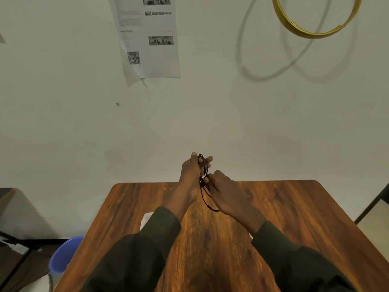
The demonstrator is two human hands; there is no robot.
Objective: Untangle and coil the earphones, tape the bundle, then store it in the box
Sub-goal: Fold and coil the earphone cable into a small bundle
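item: black earphones (203, 165), cord looped around the upright fingers of the left hand (190, 169), held above the far edge of the wooden table (294, 207). left fingers were straight and close together, the thumb standing apart on the far side of the loops. right hand (223, 190) pinched the cord just below the coil, fingers curled; a loose length hung beneath it. a white object (146, 219) lay partly hidden behind the left sleeve (151, 239).
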